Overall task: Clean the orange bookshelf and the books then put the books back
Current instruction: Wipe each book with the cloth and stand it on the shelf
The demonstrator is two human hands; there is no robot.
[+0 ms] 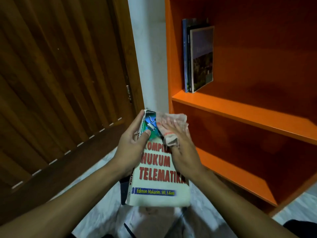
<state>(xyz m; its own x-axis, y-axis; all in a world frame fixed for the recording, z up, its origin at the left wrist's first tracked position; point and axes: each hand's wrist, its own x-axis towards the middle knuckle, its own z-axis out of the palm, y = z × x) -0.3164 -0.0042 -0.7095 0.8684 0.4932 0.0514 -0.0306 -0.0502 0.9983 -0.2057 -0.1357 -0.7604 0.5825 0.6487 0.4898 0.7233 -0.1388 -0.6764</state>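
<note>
Meanwhile left hand [130, 148] grips book [159, 177]; right hand [183, 152] presses cloth [171, 126] on it

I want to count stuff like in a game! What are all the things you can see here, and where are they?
Book with red title letters: 1, cream cover, held in front of the person.
Cloth: 1, pale with reddish stripes, on the book's upper cover.
Standing books: 3, blue, dark and grey-edged, left end of the upper shelf.
Bookshelf: 1, orange, on the right.
Door: 1, brown wood, on the left.
Wall: 1 strip, white, between door and bookshelf.
Floor: pale, below.
Left hand: grips the book's spine edge.
Right hand: presses the cloth on the cover.
</note>
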